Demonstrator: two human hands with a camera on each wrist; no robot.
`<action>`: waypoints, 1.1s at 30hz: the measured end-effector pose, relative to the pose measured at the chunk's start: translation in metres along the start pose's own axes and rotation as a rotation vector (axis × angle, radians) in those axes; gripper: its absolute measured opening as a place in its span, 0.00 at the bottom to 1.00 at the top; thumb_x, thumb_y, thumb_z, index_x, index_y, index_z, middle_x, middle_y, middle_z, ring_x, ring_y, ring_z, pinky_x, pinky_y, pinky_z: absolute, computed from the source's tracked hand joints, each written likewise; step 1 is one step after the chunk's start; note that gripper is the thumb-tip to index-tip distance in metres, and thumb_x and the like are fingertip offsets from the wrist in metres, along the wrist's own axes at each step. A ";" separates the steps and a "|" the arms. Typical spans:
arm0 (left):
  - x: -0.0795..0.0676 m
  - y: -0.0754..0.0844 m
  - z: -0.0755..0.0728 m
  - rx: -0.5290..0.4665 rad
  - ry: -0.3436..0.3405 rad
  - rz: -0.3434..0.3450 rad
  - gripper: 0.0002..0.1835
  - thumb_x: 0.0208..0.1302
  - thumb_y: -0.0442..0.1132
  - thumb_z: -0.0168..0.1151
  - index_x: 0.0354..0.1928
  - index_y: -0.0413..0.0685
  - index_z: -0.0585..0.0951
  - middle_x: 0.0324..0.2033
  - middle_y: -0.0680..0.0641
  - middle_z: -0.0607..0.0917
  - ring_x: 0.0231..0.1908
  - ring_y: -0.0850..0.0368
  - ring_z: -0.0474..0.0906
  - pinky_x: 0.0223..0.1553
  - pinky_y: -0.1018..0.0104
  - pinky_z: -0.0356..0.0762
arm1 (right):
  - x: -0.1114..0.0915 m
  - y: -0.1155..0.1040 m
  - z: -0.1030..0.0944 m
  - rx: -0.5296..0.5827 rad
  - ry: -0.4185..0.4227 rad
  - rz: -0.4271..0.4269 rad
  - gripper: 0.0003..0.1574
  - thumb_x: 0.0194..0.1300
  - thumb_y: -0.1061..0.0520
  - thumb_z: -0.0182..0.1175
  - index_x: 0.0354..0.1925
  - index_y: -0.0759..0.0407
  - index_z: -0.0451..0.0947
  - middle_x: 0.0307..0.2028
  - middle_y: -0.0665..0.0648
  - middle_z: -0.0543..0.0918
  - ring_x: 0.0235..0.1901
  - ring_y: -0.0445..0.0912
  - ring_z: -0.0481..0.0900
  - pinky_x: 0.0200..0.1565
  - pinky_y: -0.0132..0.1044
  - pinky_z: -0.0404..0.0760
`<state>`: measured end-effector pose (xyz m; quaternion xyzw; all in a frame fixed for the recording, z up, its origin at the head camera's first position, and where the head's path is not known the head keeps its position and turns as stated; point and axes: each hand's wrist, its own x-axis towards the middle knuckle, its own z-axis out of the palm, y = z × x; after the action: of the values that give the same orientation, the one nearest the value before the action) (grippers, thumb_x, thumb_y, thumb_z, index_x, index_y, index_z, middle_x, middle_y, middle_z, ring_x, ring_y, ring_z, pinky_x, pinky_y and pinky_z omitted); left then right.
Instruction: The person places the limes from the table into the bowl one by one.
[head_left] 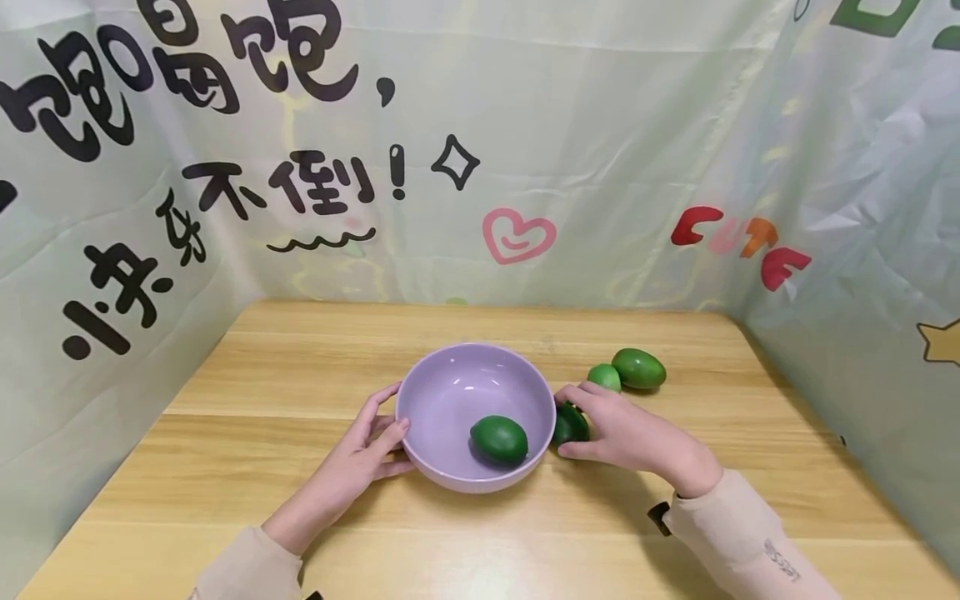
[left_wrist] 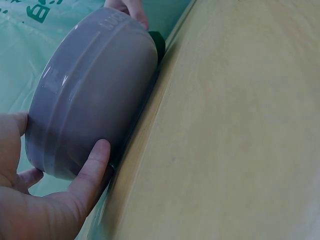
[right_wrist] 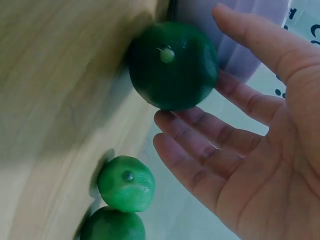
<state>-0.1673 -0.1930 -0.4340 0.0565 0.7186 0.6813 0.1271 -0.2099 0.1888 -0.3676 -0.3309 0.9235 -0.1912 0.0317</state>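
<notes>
A lilac bowl (head_left: 450, 375) sits on the wooden table, with one dark green, avocado-like fruit (head_left: 498, 440) lying inside it. My left hand (head_left: 367, 446) holds the bowl's left side, thumb at the rim and other fingers against the outer wall. The left wrist view shows the bowl's outside (left_wrist: 100, 85) from low down. Just right of the bowl lies a second dark green avocado-like fruit (right_wrist: 172, 67) with a pale stem nub. Around it my right hand (right_wrist: 260, 130) is spread, fingers behind the fruit and thumb apart from it.
Behind the right hand, a small light green lime (head_left: 604, 377) touches a larger green oval fruit (head_left: 639, 369). Printed cloth walls (head_left: 600, 125) enclose the wooden table (head_left: 315, 350) at the back and both sides.
</notes>
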 end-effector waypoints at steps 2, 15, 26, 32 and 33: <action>0.000 0.000 -0.001 0.000 -0.003 0.001 0.35 0.85 0.50 0.56 0.84 0.68 0.53 0.73 0.29 0.67 0.63 0.38 0.82 0.62 0.49 0.89 | 0.001 0.000 0.001 -0.001 0.002 -0.006 0.35 0.65 0.47 0.78 0.65 0.56 0.79 0.59 0.56 0.85 0.60 0.53 0.82 0.63 0.55 0.87; 0.000 0.000 0.000 -0.006 -0.002 0.005 0.34 0.85 0.49 0.55 0.84 0.68 0.54 0.73 0.29 0.67 0.63 0.38 0.82 0.62 0.49 0.89 | 0.008 0.004 0.007 0.011 -0.014 0.029 0.40 0.64 0.48 0.79 0.69 0.58 0.76 0.61 0.63 0.82 0.62 0.58 0.81 0.65 0.61 0.85; -0.001 0.001 0.001 0.000 -0.006 0.001 0.34 0.86 0.48 0.54 0.85 0.67 0.53 0.73 0.29 0.66 0.64 0.37 0.82 0.62 0.49 0.89 | 0.013 0.008 0.010 -0.013 -0.028 0.018 0.39 0.64 0.50 0.79 0.67 0.60 0.77 0.57 0.62 0.84 0.57 0.55 0.83 0.62 0.58 0.87; -0.001 0.003 0.001 0.003 -0.004 -0.001 0.34 0.86 0.48 0.54 0.84 0.67 0.53 0.74 0.30 0.67 0.64 0.37 0.82 0.62 0.49 0.89 | 0.013 0.012 0.008 0.005 -0.029 0.041 0.36 0.64 0.51 0.79 0.65 0.58 0.78 0.57 0.59 0.84 0.59 0.56 0.82 0.64 0.58 0.85; -0.001 0.003 0.001 0.002 -0.006 0.002 0.34 0.86 0.48 0.53 0.85 0.66 0.53 0.74 0.29 0.67 0.64 0.36 0.82 0.62 0.49 0.89 | 0.013 0.012 0.007 0.010 -0.032 0.046 0.35 0.64 0.52 0.79 0.65 0.58 0.78 0.58 0.59 0.84 0.60 0.56 0.81 0.64 0.58 0.85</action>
<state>-0.1663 -0.1924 -0.4307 0.0593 0.7189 0.6805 0.1286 -0.2259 0.1869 -0.3781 -0.3126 0.9292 -0.1898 0.0524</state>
